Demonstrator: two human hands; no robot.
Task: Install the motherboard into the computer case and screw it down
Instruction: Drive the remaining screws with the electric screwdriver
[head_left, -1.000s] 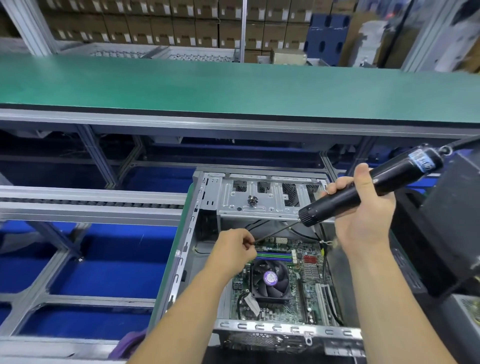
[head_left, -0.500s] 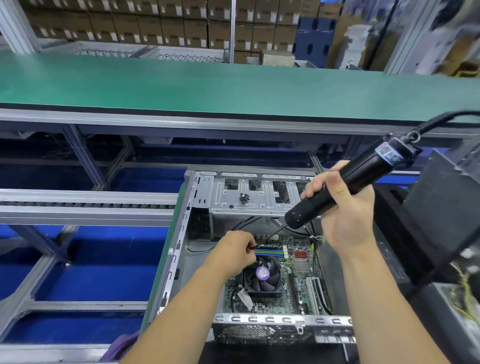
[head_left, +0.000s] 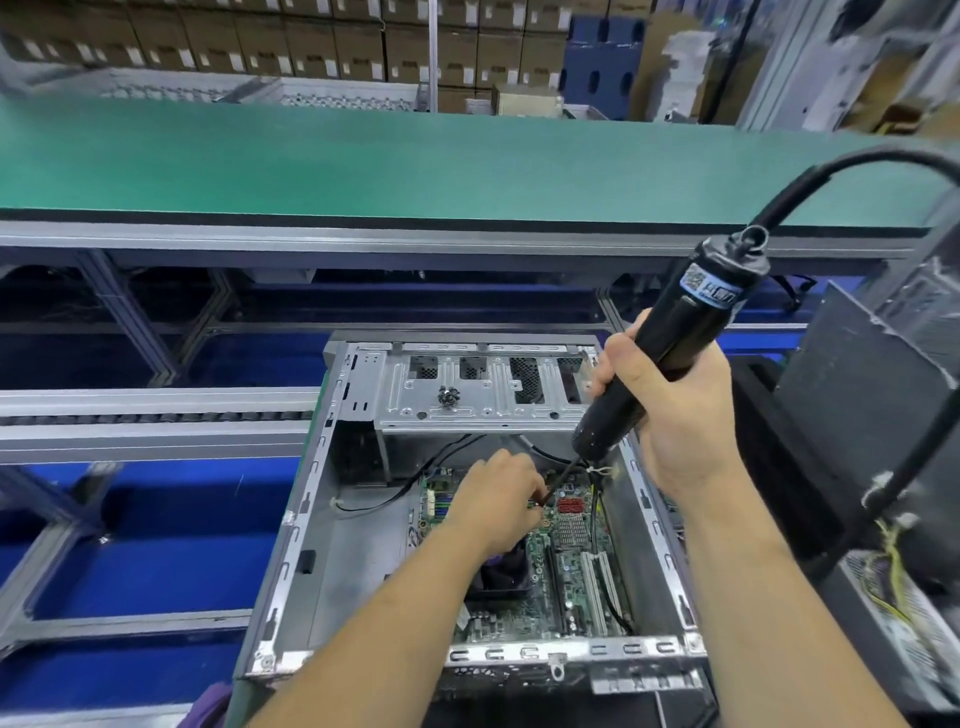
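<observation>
An open grey computer case lies in front of me with a green motherboard flat inside it. My right hand grips a black electric screwdriver that slants down to the left. Its thin bit reaches the board near a red connector. My left hand pinches the lower end of the bit just above the board and covers most of the black CPU fan. Whether a screw sits on the tip is hidden by my fingers.
A drive cage spans the far end of the case. A black cable arches from the screwdriver's top to the right. Dark computer units stand close on the right. A long green bench runs behind, and blue floor shows at left.
The screwdriver has tilted more upright and its bit has moved rightward to the board near the red connector. My left hand followed, now over the fan. My view has dropped closer to the case.
</observation>
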